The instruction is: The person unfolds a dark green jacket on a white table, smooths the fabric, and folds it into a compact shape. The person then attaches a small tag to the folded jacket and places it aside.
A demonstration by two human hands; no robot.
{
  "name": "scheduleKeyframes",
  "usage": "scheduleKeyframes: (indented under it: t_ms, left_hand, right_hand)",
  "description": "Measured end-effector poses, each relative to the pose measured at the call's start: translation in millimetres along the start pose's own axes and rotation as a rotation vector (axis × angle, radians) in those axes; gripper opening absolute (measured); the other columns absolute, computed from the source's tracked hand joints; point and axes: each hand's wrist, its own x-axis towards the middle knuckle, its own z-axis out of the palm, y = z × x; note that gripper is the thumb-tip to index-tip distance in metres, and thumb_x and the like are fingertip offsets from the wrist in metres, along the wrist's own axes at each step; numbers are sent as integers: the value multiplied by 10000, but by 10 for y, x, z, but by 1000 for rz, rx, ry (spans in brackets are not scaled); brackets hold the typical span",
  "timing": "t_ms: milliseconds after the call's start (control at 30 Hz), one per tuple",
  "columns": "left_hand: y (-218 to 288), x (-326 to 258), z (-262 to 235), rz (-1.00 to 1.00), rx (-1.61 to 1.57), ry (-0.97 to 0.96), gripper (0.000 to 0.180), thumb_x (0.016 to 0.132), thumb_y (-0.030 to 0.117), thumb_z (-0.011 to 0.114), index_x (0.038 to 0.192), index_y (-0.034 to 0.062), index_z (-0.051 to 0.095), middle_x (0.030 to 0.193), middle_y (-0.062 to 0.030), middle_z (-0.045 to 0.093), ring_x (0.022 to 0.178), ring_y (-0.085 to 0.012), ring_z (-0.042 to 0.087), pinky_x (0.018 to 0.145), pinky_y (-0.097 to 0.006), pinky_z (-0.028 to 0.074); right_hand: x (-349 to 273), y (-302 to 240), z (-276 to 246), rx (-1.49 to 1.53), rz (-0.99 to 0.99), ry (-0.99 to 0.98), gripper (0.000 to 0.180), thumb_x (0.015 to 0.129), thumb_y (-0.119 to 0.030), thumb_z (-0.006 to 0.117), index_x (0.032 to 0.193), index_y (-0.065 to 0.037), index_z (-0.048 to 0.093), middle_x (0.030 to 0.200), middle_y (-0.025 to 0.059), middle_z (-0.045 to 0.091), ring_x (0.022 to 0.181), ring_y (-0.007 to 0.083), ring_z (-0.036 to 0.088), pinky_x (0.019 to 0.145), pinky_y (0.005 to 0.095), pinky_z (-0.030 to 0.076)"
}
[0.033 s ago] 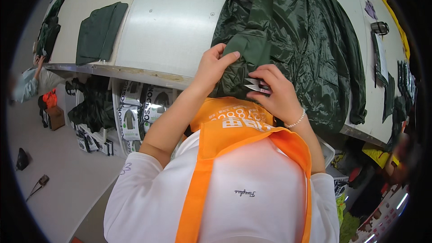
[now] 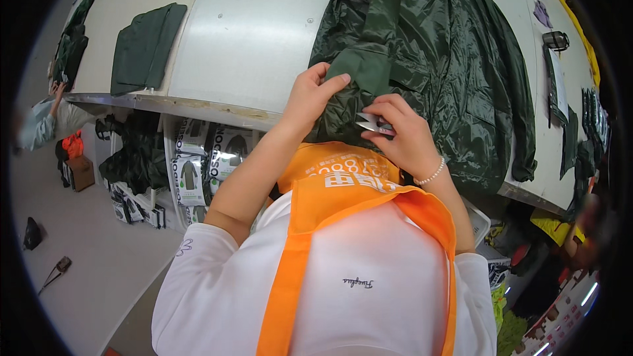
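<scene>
A shiny dark green raincoat (image 2: 448, 72) lies spread over the table in front of me and hangs down at the near edge. My left hand (image 2: 311, 97) pinches a matte green flap (image 2: 359, 69) of it between thumb and fingers. In my right hand (image 2: 405, 133) sits a small pair of thread snips (image 2: 374, 124), its blades apart and pointing left toward the cloth. The fingertips of that hand also touch the edge of the garment just right of the flap. The blade tips lie below the flap, against the coat.
A folded green garment (image 2: 148, 47) lies on the table (image 2: 247, 33) to the left. Under the table edge stand packaged raincoats (image 2: 190, 178) in a white rack. At the far right are a dark cup (image 2: 556, 41) and more garments. A co-worker's hand (image 2: 59, 89) shows at far left.
The green flap has shifted slightly left and down in my left hand. My right hand and the snips have moved a little left and up.
</scene>
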Motion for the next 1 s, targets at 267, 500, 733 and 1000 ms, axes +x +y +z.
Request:
scheduleKeyframes:
  t_ms: [267, 500, 733, 1000]
  left_hand:
    - [70, -490, 89, 785, 461, 374, 469, 740, 85, 709, 1126, 12, 453, 1075, -110, 481, 958, -190, 489, 782, -299, 411]
    - [229, -674, 123, 1142, 958, 230, 311, 707, -26, 634, 1001, 61, 579, 1017, -104, 548, 940, -239, 510, 810, -318, 413]
    - [811, -369, -57, 942, 993, -282, 194, 702, -31, 664, 871, 64, 670, 985, -61, 613, 860, -211, 556, 739, -292, 453]
    - [928, -131, 243, 205, 164, -306, 172, 862, 76, 598, 1019, 24, 647, 840, -5, 639, 650, -37, 563, 559, -151, 435]
  right_hand:
    - [117, 48, 122, 383, 299, 220, 105, 791, 2, 616, 890, 13, 581, 751, 11, 608, 658, 43, 548, 595, 198, 452]
    - [306, -69, 84, 586, 416, 130, 108, 840, -82, 630, 868, 22, 627, 701, -61, 547, 624, -7, 445, 550, 150, 364]
    - [547, -284, -305, 530, 404, -49, 167, 845, -163, 633, 881, -4, 669, 702, -79, 553, 607, -1, 436, 523, 162, 341]
    - [908, 70, -390, 538, 151, 275, 215, 852, -212, 654, 876, 2, 671, 807, -16, 657, 678, 21, 529, 632, 173, 410]
